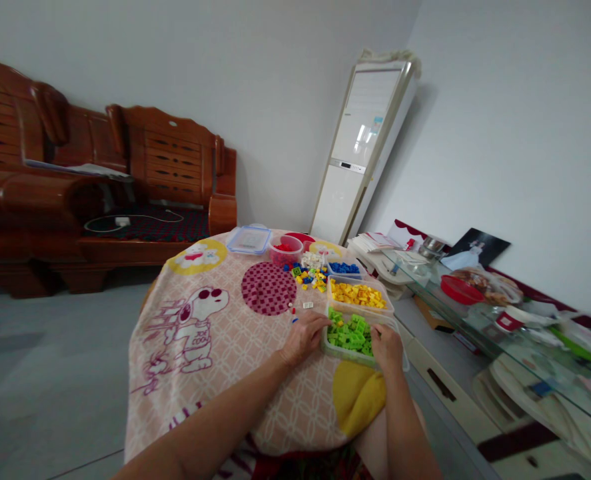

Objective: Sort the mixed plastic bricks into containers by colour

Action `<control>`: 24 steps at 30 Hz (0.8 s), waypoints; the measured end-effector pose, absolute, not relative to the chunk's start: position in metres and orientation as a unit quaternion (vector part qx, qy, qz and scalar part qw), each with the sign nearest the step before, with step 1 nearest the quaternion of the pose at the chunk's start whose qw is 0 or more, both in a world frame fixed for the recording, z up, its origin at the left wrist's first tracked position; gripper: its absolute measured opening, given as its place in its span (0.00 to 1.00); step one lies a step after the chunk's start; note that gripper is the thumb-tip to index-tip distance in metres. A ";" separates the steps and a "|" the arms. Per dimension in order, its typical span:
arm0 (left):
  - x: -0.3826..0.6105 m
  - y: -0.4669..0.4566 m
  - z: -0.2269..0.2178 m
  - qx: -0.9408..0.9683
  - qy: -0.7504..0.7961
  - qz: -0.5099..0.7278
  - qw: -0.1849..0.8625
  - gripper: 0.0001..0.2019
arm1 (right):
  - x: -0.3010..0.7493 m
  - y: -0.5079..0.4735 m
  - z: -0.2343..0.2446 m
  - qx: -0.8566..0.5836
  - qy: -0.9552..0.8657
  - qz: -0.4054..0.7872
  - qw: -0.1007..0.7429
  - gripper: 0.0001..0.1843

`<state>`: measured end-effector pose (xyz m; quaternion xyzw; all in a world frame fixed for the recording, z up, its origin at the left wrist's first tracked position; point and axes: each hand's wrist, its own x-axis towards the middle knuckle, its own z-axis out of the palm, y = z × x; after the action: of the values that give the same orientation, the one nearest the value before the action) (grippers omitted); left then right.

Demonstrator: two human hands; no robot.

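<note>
A clear box of green bricks (351, 333) sits on the pink cartoon cloth (215, 347) covering the table. My left hand (305, 337) rests against its left side, fingers curled round the box's near-left edge. My right hand (386, 347) grips its near-right corner. Behind it stands a box of yellow bricks (358, 295), then a box of blue bricks (344, 269). Loose mixed bricks (311, 277) lie to the left of those boxes.
A red tub of red bricks (285, 251) and a clear lid (248, 239) sit at the far edge. A wooden sofa (100, 180) stands at left, a tall air conditioner (365, 147) behind, and a cluttered glass stand (500, 300) at right.
</note>
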<state>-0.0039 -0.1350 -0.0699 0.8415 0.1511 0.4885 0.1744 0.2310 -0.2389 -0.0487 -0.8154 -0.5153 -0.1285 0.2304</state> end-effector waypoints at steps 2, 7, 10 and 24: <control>-0.006 -0.129 -0.071 0.829 0.186 0.496 0.176 0.17 | 0.231 -0.239 -0.049 -0.815 -0.519 -0.129 0.225 0.17; -0.017 -0.112 -0.072 0.789 0.294 0.504 0.196 0.17 | 0.232 -0.239 -0.049 -0.821 -0.511 -0.131 0.217 0.17; -0.024 -0.104 -0.072 0.746 0.364 0.513 0.218 0.18 | 0.232 -0.239 -0.049 -0.820 -0.511 -0.128 0.224 0.18; -0.027 -0.108 -0.067 0.813 0.429 0.370 0.135 0.06 | 0.231 -0.240 -0.048 -0.820 -0.512 -0.122 0.225 0.17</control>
<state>-0.0273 -0.1081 -0.0674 0.8129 0.4288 0.3701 0.1351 0.2305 -0.2395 -0.0477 -0.8202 -0.5118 -0.1218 0.2245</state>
